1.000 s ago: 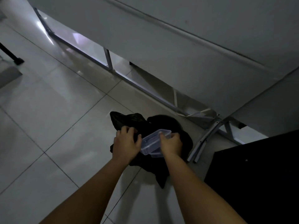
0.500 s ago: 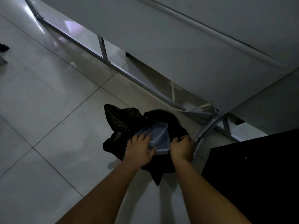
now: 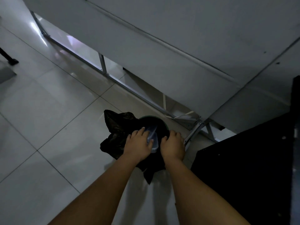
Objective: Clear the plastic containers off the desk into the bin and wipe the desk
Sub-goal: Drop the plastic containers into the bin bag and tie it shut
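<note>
A round bin (image 3: 164,123) lined with a black plastic bag (image 3: 116,127) stands on the tiled floor just below the desk's edge. A clear plastic container (image 3: 153,136) tilts steeply into the bin's mouth, partly sunk in the bag. My left hand (image 3: 138,144) holds the container, fingers laid over its upper side and thumb against its near edge. My right hand (image 3: 172,143) grips the bag at the bin's right rim with curled fingers. The white desk (image 3: 178,46) fills the upper right of the view.
The desk's metal frame (image 3: 103,67) runs diagonally along the floor behind the bin, with a leg joint (image 3: 197,125) right of it. A large black piece of furniture (image 3: 243,168) stands at the lower right. Pale tiles (image 3: 48,111) stretch to the left.
The container passed from my right hand to my left and tipped down into the bin. My right hand moved right onto the bag at the rim.
</note>
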